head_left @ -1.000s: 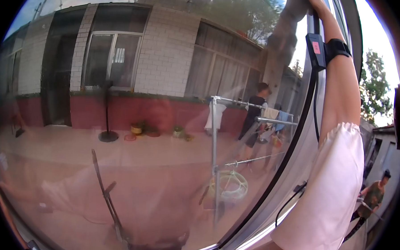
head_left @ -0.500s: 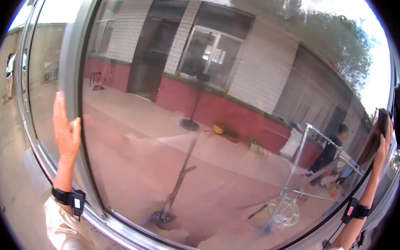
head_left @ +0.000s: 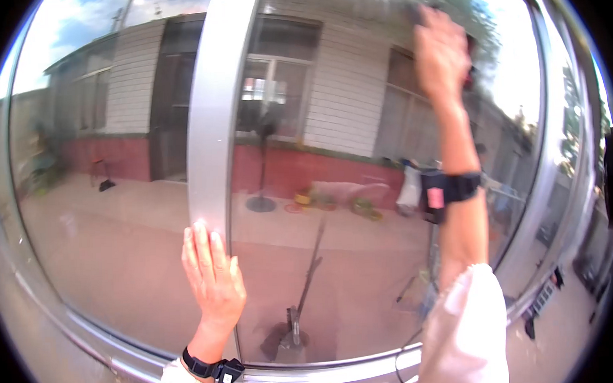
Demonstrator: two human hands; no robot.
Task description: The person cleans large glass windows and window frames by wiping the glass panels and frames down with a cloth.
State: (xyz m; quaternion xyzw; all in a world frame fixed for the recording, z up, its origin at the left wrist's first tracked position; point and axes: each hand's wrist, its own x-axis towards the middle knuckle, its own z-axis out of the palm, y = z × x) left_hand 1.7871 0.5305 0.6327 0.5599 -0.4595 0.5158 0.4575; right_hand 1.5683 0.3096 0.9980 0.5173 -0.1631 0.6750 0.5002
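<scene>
My left hand (head_left: 212, 278) lies with its fingers stretched out against the silvery upright frame bar (head_left: 211, 127) of a large window. Higher up, at the right, my right hand (head_left: 443, 55) is raised to the glass pane (head_left: 371, 271). Under its fingers is a dark object (head_left: 472, 64) with a bit of red at its edge, held against the glass. Most of it is hidden by the hand, so its kind cannot be made out. Both wrists wear black straps with small boxes.
A second pane (head_left: 110, 234) is left of the bar, and a metal sill (head_left: 328, 374) runs below. The glass shows a brick building, a red lower wall and a standing fan (head_left: 262, 204). A dark item with a light panel (head_left: 544, 297) lies on the ground at right.
The view has swung left and come round to face the bar. My right hand has moved from the pane's right edge up onto its upper part, with the dark object. My left hand stays on the bar.
</scene>
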